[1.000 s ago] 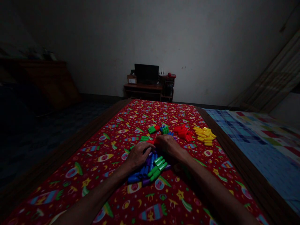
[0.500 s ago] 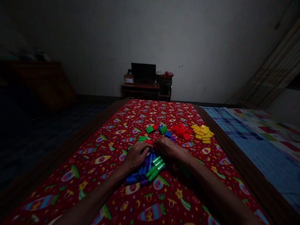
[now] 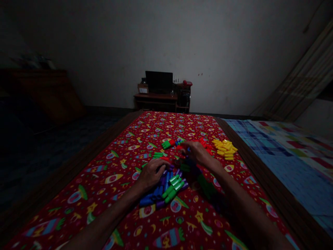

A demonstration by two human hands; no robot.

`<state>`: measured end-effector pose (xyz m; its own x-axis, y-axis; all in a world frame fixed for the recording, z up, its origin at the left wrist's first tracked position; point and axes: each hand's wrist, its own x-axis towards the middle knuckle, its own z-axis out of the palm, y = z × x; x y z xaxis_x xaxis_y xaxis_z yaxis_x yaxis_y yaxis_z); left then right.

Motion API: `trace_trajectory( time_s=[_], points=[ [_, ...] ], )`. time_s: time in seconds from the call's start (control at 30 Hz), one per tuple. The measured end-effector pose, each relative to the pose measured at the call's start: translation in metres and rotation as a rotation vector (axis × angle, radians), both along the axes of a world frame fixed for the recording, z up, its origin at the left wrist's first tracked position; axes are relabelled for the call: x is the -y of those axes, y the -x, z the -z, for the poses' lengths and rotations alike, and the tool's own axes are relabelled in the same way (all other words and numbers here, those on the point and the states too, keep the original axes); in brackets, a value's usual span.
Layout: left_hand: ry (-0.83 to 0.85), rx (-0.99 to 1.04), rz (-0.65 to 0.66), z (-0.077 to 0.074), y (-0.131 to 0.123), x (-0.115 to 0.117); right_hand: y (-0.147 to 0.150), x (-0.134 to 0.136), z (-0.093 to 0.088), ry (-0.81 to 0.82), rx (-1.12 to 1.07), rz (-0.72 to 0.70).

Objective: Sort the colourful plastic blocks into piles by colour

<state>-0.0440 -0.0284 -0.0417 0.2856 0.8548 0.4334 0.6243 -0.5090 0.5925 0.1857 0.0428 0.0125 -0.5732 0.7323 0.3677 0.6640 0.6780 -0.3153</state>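
My left hand [image 3: 153, 172] rests on the left side of a loose pile, thumb apart from the loosely bent fingers. Under and beside it lie blue plastic toy pieces [image 3: 158, 191] and purple pieces [image 3: 185, 184], with green pieces [image 3: 173, 189] on top. My right hand [image 3: 196, 152] hovers farther out and to the right, fingers pinched on a small red toy piece [image 3: 179, 147]. Behind it sits a heap of red pieces [image 3: 204, 141], partly hidden by the hand. A green piece [image 3: 158, 155] lies just beyond my left hand.
Yellow pieces [image 3: 225, 149] are heaped to the right. A joined green and red group [image 3: 166, 144] lies farther out. All rest on a red patterned cloth [image 3: 140, 225]. A desk with a monitor [image 3: 159, 82] stands by the wall, and a checked blue cloth [image 3: 249, 135] spreads at right.
My right hand has moved away from my left hand, outward and right toward the red heap, with a red piece at its fingertips. My left hand has stayed nearly still.
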Motion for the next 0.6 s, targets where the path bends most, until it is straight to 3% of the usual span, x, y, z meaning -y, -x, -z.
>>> trace_trajectory(
  time_s=[0.1, 0.23, 0.4, 0.6],
  points=[
    [-0.004, 0.007, 0.008, 0.0, 0.0, 0.0, -0.022, -0.021, -0.002, -0.128, -0.13, 0.224],
    [-0.008, 0.008, 0.001, 0.001, 0.001, 0.0, -0.047, -0.041, 0.013, -0.152, -0.059, 0.491],
    [0.009, -0.011, 0.017, 0.0, 0.001, 0.001, -0.056, -0.047, 0.029, -0.051, 0.066, 0.481],
    [0.023, 0.0, 0.011, -0.002, 0.0, 0.002, -0.051, -0.041, 0.016, -0.116, -0.032, 0.469]
  ],
)
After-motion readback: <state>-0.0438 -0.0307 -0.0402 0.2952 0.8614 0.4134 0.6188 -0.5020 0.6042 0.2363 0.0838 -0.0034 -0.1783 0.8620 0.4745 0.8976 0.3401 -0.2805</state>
